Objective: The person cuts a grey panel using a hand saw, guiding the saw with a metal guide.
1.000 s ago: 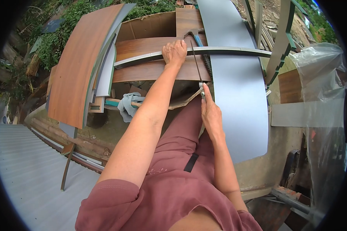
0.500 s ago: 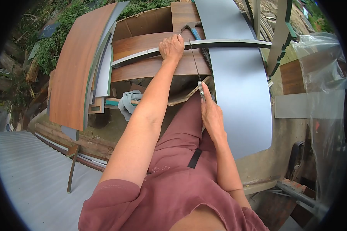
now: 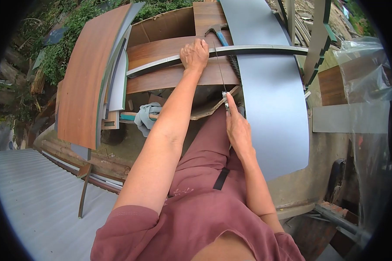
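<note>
My left hand point(image 3: 194, 55) is closed over a long, narrow board strip point(image 3: 261, 49) with a light grey top and a dark side, pressing it down across a brown wood-grain board point(image 3: 161, 77). My right hand point(image 3: 239, 130) is wrapped around the handle of a handsaw point(image 3: 220, 71), index finger stretched along it. The blade, seen edge-on as a thin line, crosses the strip just right of my left hand. A claw hammer point(image 3: 221, 37) with a blue handle lies just beyond the strip, close to the blade.
A grey panel point(image 3: 272, 104) lies to the right, under the strip. Several brown panels point(image 3: 89, 78) lean at left. Between them are a cardboard box point(image 3: 161, 26) and a grey cloth point(image 3: 148, 116). Clear plastic sheeting point(image 3: 366, 87) hangs at far right; corrugated roofing point(image 3: 35, 187) lies lower left.
The saw and my right hand have shifted very slightly, while the blade still crosses the strip at about the same spot. My left hand keeps its hold.
</note>
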Available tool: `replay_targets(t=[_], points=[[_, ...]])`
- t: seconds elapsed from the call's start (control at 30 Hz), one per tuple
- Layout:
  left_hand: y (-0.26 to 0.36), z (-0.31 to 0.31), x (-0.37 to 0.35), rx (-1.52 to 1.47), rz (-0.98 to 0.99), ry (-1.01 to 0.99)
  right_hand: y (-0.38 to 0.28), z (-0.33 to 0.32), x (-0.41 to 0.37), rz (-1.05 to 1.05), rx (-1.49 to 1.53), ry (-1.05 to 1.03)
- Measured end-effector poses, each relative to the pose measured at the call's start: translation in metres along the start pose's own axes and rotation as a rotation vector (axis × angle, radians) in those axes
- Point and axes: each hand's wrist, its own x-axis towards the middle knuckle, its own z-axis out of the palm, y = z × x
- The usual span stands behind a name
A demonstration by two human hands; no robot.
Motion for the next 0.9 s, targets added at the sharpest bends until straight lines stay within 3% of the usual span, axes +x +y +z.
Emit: replay_targets(t=[0.33,0.57,0.9], points=[[0.001,-0.004,0.002,-0.01,0.007,0.004,-0.014,0.007,0.092,-0.051,-0.019,0.062],[0.001,-0.001,0.0,-0.02,0.028,0.038,0.004,0.004,-0.006,-0.009,0.022,0.003],[-0.002,0.007,0.017,0.021,0.009,-0.017,-0.006,-0.031,0.024,0.039,0.115,-0.06]])
